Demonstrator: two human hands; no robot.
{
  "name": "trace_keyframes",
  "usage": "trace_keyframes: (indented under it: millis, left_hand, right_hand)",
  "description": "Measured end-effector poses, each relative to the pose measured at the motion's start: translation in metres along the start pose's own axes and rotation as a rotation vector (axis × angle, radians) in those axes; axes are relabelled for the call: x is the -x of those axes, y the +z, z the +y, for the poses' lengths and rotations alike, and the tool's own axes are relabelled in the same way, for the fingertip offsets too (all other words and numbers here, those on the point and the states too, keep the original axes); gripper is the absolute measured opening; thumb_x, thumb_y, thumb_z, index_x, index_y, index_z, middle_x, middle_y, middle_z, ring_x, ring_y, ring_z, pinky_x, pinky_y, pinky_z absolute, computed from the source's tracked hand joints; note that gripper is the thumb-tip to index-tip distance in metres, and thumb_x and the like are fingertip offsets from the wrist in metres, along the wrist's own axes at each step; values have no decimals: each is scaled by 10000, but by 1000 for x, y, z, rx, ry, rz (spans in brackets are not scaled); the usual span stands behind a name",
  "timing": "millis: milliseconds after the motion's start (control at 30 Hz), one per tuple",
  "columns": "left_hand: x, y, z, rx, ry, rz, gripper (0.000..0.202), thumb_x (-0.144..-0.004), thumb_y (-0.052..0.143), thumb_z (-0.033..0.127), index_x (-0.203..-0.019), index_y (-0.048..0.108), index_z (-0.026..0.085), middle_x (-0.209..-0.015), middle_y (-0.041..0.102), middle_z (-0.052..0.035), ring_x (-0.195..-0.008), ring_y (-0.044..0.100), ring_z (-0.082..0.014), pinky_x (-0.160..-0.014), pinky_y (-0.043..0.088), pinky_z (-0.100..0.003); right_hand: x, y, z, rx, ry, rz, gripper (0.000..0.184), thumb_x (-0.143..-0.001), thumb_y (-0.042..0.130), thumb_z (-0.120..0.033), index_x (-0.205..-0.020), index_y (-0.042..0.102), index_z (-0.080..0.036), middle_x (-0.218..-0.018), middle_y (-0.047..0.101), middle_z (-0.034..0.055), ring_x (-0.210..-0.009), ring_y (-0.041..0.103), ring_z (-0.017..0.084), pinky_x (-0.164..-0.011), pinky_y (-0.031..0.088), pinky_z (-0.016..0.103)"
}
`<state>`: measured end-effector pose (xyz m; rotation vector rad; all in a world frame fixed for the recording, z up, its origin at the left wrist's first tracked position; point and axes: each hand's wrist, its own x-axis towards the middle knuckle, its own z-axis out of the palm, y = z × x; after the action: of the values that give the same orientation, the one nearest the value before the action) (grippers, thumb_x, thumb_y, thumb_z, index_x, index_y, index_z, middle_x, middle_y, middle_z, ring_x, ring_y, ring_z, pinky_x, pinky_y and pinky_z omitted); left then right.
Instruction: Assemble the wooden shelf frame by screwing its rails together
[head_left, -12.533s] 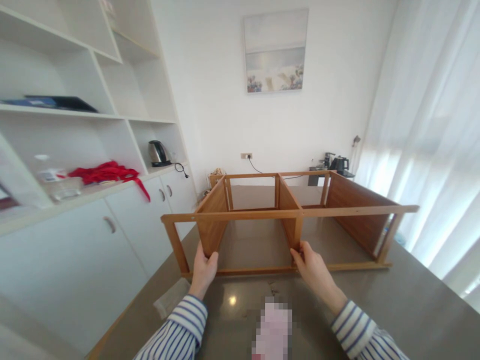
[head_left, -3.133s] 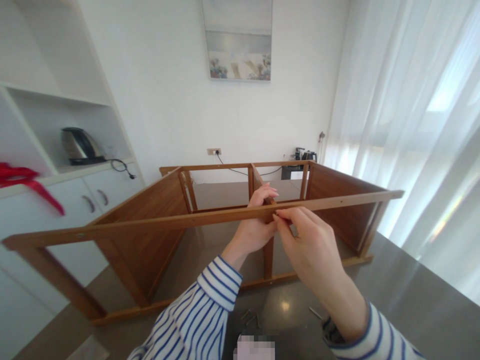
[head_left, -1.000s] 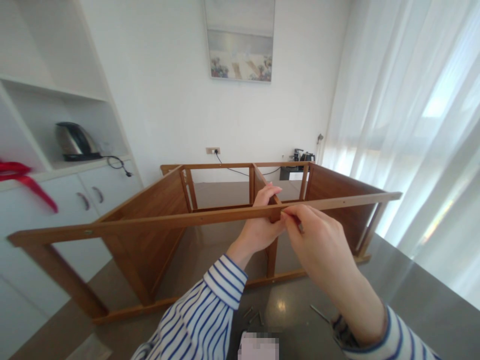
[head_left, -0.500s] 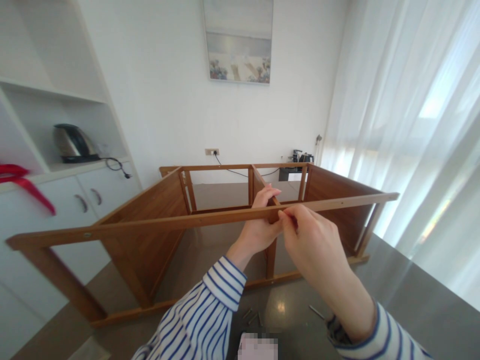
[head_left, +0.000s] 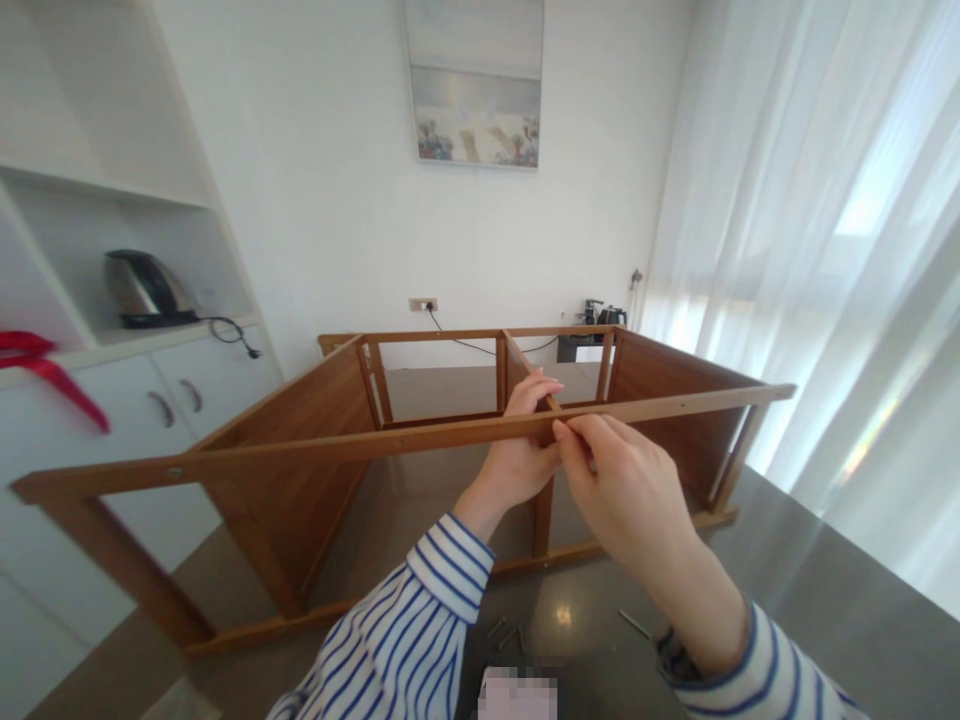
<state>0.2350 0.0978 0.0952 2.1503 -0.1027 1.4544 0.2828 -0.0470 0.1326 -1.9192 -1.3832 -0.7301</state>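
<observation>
A brown wooden shelf frame [head_left: 300,450] lies on its side on the grey table [head_left: 810,610], with a long front rail [head_left: 375,442] running across at chest height. My left hand [head_left: 517,455] wraps round the middle divider [head_left: 541,520] where it meets the rail, fingers over the top. Just to the right of that joint, my right hand [head_left: 622,490] is closed in a pinch against the rail; what its fingertips hold is too small to make out. Several loose screws [head_left: 506,632] lie on the table below my arms.
White cupboards [head_left: 180,385] with a steel kettle [head_left: 142,288] on the counter stand to the left, and a red cloth [head_left: 45,370] hangs at the far left. White curtains [head_left: 825,230] fill the right side. A small black kettle set [head_left: 604,318] sits beyond the frame.
Since 12.5 s ago I have come closer and raised both hands from the frame's lower uprights to the top rail joint. Over the last second my right hand only shifts slightly at the joint.
</observation>
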Motion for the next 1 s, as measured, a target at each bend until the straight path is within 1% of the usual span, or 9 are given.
trace_keyframes:
  millis: [100,233,400,467,533,633,867,933,1000]
  left_hand:
    - [0,-1,2,5,-3,-11,446,-743,663,236,-1152,487,222,-1260,491,-114,-1306,367,-265,-1090,306,-484]
    - [-1,-2,7,-49,-25,-29,513,-682,588,76,-1157,470,230,-1273,486,-91,-1317,359,-255,-1104,279,-493]
    - [-1,0,10,-86,-47,-21,526,-658,540,55,-1147,465,234,-1269,487,-77,-1311,374,-248,-1103,286,-492]
    - [-1,0,10,-90,-51,-18,529,-657,538,55,-1150,464,230,-1270,485,-77,-1314,370,-247,-1105,283,-489]
    - [-1,0,10,-91,-55,-15,527,-656,538,54,-1149,464,226,-1276,480,-80,-1319,364,-248,-1106,281,-487]
    - [-1,0,11,-93,-53,-17,518,-664,537,57,-1148,463,225,-1273,480,-80,-1321,361,-245,-1110,276,-483]
    - [-1,0,11,-95,-56,-21,529,-674,534,49,-1164,456,233,-1279,473,-73,-1332,349,-240,-1117,274,-477]
    - [-1,-1,11,-94,-56,-23,528,-675,533,49,-1162,453,237,-1281,470,-73,-1331,350,-240,-1119,272,-481]
    - [-1,-1,11,-91,-53,-21,526,-674,533,48,-1159,453,236,-1276,474,-73,-1330,352,-237,-1121,268,-479]
  right_hand:
    - [5,-7,5,-47,1,1,192,-919,466,-325,-893,606,-196,-814,661,18,-766,613,181,-665,392,280]
    - [29,-15,25,-44,-5,-47,201,-920,457,-331,-942,603,-196,-831,657,28,-761,612,185,-681,418,298]
    - [92,-10,77,42,-78,-430,233,-944,401,-307,-913,613,-215,-808,631,30,-742,616,181,-675,435,310]
    - [119,-5,97,86,-69,-544,240,-945,392,-297,-902,615,-216,-817,626,36,-747,623,182,-677,445,316]
    - [140,-1,109,103,-60,-608,209,-932,421,-285,-912,617,-216,-856,627,46,-777,626,184,-711,458,324]
    - [155,4,113,85,-56,-657,166,-910,471,-302,-895,618,-227,-863,622,41,-794,626,187,-726,473,324]
    - [155,19,99,118,-150,-629,98,-868,538,-280,-859,621,-230,-824,628,33,-737,648,191,-611,482,275]
    - [156,23,98,131,-180,-628,98,-856,539,-196,-837,630,-229,-818,637,29,-716,654,179,-588,474,255]
    - [156,26,99,147,-197,-645,213,-810,513,-51,-810,642,-221,-809,653,28,-696,658,170,-584,468,244]
